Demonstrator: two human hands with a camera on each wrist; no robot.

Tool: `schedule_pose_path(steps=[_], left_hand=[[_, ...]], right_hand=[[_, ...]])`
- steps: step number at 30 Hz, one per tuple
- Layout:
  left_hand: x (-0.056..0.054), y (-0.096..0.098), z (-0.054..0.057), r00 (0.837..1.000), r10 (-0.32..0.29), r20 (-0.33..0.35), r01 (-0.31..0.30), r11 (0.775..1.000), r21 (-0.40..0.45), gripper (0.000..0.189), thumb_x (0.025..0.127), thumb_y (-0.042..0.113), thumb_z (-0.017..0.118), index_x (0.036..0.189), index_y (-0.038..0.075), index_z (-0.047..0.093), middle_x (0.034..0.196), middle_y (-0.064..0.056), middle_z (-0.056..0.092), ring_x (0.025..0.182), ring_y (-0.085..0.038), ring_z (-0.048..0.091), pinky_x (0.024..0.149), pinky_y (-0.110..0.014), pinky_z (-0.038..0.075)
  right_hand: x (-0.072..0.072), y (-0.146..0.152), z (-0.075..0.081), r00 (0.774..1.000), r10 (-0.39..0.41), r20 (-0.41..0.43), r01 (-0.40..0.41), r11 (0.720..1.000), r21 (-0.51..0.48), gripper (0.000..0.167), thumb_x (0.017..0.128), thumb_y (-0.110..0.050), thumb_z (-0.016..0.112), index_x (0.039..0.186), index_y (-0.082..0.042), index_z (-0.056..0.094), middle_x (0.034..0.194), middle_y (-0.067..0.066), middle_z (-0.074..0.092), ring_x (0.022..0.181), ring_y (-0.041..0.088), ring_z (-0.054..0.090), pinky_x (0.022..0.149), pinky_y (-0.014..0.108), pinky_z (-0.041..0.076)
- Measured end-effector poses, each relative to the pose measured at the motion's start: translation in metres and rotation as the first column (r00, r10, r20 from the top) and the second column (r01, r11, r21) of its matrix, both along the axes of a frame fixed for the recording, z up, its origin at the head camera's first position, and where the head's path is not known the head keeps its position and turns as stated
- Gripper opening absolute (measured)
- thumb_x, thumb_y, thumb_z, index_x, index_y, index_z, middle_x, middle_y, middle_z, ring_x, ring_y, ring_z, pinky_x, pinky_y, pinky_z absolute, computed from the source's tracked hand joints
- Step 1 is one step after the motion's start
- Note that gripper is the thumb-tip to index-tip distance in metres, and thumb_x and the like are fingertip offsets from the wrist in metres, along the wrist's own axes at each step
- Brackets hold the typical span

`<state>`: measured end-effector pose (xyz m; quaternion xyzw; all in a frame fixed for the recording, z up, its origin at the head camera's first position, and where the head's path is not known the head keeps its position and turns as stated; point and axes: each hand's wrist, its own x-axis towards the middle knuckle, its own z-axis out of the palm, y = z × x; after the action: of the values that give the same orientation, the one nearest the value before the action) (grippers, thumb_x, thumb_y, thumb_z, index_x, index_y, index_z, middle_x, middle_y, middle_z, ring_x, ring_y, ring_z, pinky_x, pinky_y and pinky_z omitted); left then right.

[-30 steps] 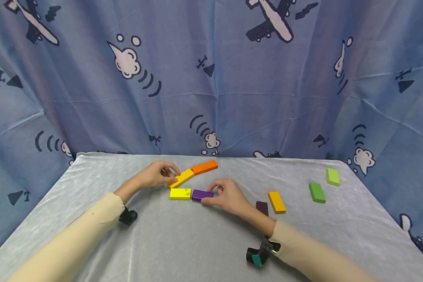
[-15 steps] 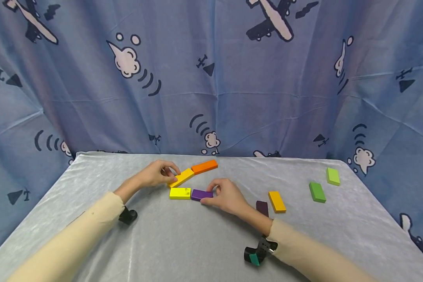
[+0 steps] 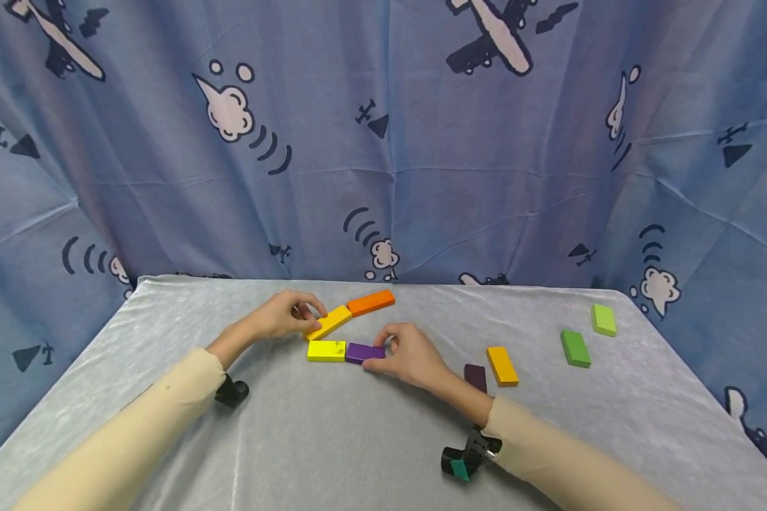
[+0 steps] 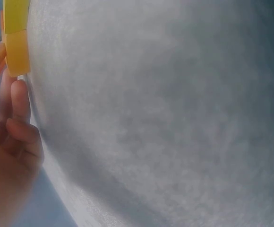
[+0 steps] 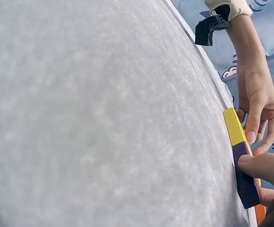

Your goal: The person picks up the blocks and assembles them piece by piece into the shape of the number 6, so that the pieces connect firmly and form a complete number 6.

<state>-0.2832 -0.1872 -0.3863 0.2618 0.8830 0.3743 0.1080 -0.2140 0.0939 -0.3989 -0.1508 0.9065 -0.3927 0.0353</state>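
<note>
Head view: near end of dark block (image 3: 475, 377) hidden behind right forearm (image 3: 466, 399); right end of purple block (image 3: 359, 353) covered by right hand (image 3: 412, 357). Mark on yellow block (image 3: 321, 351) too small to make out. Left sleeve (image 3: 128, 433) and right sleeve (image 3: 569, 454) cut by bottom edge. Left wrist view: left hand (image 4: 14, 146) blurred, cut by left edge. Right wrist view: right hand cut by right edge.

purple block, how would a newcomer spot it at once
On the grey table, find the lemon-yellow block near the middle. The purple block adjoins its right end. Its violet colour sets it apart from both that and the blackish block farther right.
</note>
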Motion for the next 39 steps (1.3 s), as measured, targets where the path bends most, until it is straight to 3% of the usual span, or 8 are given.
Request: schedule_pose_path(steps=[26,34,39], left_hand=[[0.000,0.001,-0.001,1.000,-0.001,-0.008,0.001,1.000,-0.007,0.017,0.094,0.006,0.075,0.111,0.006,0.074,0.087,-0.003,0.069,0.078,-0.019,0.062,0.070,-0.034,0.052],[0.001,0.001,0.001,1.000,-0.003,-0.010,0.003,1.000,-0.010,0.018,0.094,0.005,0.074,0.111,0.006,0.074,0.087,-0.003,0.068,0.079,-0.019,0.062,0.072,-0.035,0.052],[0.000,0.000,0.001,1.000,-0.003,-0.006,0.003,1.000,-0.007,0.018,0.094,0.005,0.074,0.111,0.006,0.074,0.087,-0.003,0.069,0.079,-0.020,0.062,0.072,-0.034,0.052]], right_hand=[[-0.003,0.002,0.000,0.999,0.040,0.016,-0.040,0.999,-0.008,0.034,0.075,-0.026,0.094,0.095,-0.011,0.071,0.058,-0.002,0.042,0.050,0.011,0.036,0.047,0.026,0.027],[-0.005,0.014,0.004,0.996,0.070,0.048,-0.066,0.994,-0.089,0.035,0.076,-0.022,0.093,0.099,-0.008,0.071,0.057,-0.002,0.039,0.049,0.012,0.033,0.047,0.025,0.027],[-0.007,0.026,0.004,0.995,0.100,0.026,-0.096,0.987,-0.131,0.032,0.079,-0.017,0.090,0.101,-0.004,0.071,0.056,-0.003,0.035,0.049,0.012,0.030,0.046,0.025,0.026]])
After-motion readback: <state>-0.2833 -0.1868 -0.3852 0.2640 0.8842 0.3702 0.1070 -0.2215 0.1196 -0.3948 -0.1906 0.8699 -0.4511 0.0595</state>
